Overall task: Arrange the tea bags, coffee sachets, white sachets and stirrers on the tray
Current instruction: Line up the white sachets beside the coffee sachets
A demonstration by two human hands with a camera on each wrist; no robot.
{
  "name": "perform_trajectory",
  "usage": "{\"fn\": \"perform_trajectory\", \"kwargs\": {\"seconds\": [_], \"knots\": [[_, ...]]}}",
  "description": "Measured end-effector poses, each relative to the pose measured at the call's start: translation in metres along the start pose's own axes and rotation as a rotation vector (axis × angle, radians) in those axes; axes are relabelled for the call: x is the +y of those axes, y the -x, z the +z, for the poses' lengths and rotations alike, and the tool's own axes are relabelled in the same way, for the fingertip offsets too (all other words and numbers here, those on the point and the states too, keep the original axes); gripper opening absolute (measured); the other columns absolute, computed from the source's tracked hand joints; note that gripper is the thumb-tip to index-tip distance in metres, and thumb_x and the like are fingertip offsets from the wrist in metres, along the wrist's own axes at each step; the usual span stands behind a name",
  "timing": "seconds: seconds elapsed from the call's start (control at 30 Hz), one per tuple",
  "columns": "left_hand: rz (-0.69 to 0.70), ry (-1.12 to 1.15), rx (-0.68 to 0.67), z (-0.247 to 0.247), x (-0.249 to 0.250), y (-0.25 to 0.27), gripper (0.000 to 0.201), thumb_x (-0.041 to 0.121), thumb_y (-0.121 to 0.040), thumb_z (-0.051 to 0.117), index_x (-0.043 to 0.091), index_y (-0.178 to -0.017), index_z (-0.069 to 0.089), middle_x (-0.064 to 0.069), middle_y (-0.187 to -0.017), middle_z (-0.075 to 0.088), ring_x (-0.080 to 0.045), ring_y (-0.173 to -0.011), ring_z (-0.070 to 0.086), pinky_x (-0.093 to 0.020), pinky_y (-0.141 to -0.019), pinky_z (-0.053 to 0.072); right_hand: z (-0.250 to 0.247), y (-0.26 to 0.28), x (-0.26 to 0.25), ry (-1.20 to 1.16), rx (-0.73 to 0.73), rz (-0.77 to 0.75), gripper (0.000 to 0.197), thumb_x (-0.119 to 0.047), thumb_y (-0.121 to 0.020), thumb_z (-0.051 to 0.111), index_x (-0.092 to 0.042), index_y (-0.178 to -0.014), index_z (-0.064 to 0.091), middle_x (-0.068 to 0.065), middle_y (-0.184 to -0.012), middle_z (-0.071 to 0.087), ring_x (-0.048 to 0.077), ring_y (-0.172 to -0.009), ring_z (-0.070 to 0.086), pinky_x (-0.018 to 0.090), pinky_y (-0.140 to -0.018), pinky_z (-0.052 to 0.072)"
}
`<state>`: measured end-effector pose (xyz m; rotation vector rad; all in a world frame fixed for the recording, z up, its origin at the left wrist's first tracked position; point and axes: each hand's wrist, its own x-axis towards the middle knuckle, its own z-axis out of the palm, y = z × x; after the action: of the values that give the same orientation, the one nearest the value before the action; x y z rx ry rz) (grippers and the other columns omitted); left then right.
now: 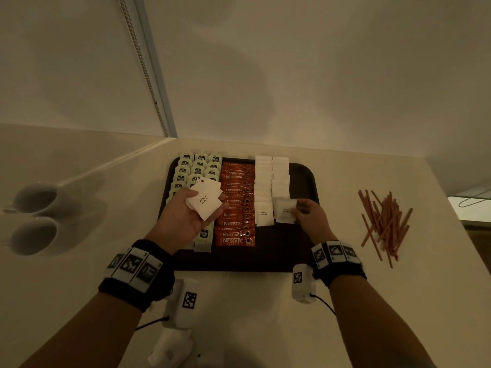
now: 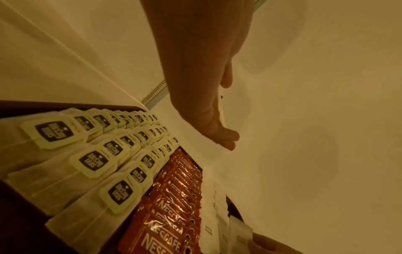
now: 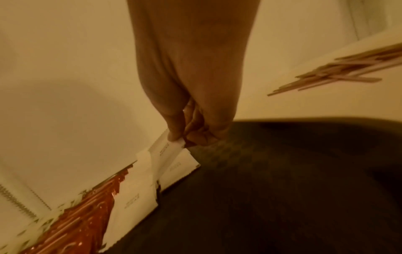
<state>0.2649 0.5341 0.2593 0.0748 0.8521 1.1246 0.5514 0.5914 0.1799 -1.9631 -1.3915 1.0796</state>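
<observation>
white sachets going onto the tray (image 1: 305, 173)

left hand (image 1: 186, 216) cups a stack of white sachets (image 1: 206, 199) above the tea bags (image 1: 198, 166); right hand (image 1: 309, 217) pinches one sachet (image 1: 284, 209) at the near end of the white rows (image 1: 271, 181), coffee sachets (image 1: 236, 205) between the hands, stirrers (image 1: 382, 221) off-tray to its right.

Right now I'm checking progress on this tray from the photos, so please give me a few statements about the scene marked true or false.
1. The left hand holds a stack of white sachets. True.
2. The stirrers lie on the tray. False: they lie in a loose pile on the counter, right of the tray.
3. The coffee sachets sit between the tea bags and the white sachet columns. True.
4. The right hand is idle and holds nothing. False: it pinches one sachet at the near end of the right column.
5. Two cups stand left of the tray. True.
</observation>
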Motion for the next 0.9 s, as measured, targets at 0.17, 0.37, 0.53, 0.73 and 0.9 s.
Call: {"fn": "perform_trajectory", "kwargs": {"seconds": [0.17, 0.37, 0.53, 0.73, 0.9], "knots": [[0.014, -0.012, 0.001, -0.003, 0.001, 0.000, 0.033, 0.017, -0.090, 0.038, 0.004, -0.116, 0.054, -0.025, -0.104, 0.067, -0.037, -0.092, 0.068, -0.041, -0.088, 0.050, 0.012, -0.005, 0.005, 0.087, 0.078, -0.011, 0.025, -0.013, -0.086, 0.065, -0.008, -0.110, 0.060, 0.009, -0.107, 0.065, 0.017, -0.095, 0.059, 0.027, -0.085, 0.047], [0.015, 0.012, -0.009, -0.006, 0.001, 0.000, 0.048, 0.020, -0.071, 0.048, 0.003, -0.116, 0.054, -0.023, -0.102, 0.068, -0.034, -0.091, 0.067, -0.040, -0.082, 0.055, 0.022, -0.006, 0.009, 0.144, 0.167, -0.051, 0.025, -0.010, -0.084, 0.066, -0.003, -0.107, 0.059, 0.013, -0.101, 0.064, 0.023, -0.093, 0.061, 0.027, -0.081, 0.047], [0.007, -0.052, -0.015, -0.006, 0.001, -0.001, 0.055, 0.021, -0.078, 0.046, 0.007, -0.131, 0.049, -0.017, -0.105, 0.068, -0.029, -0.087, 0.069, -0.037, -0.076, 0.057, 0.025, -0.008, 0.012, 0.189, 0.157, -0.047, 0.029, -0.013, -0.084, 0.067, -0.003, -0.109, 0.055, 0.012, -0.101, 0.063, 0.019, -0.088, 0.058, 0.025, -0.077, 0.046], [0.089, -0.095, 0.080, -0.003, -0.001, -0.007, 0.041, 0.010, -0.096, 0.040, 0.013, -0.137, 0.043, -0.018, -0.127, 0.058, -0.035, -0.115, 0.057, -0.043, -0.095, 0.047, 0.032, 0.015, -0.043, -0.016, 0.076, -0.219, 0.020, -0.024, -0.088, 0.064, -0.011, -0.101, 0.058, -0.003, -0.086, 0.059, 0.007, -0.077, 0.057, 0.020, -0.068, 0.048], [0.170, -0.164, 0.059, 0.007, -0.006, -0.008, 0.038, 0.006, -0.096, 0.041, 0.012, -0.134, 0.046, -0.014, -0.123, 0.060, -0.025, -0.106, 0.062, -0.034, -0.080, 0.057, 0.055, 0.060, -0.099, -0.263, -0.388, -0.284, 0.028, -0.037, -0.084, 0.066, -0.012, -0.094, 0.060, 0.002, -0.094, 0.066, 0.012, -0.083, 0.064, 0.022, -0.073, 0.054]]}}
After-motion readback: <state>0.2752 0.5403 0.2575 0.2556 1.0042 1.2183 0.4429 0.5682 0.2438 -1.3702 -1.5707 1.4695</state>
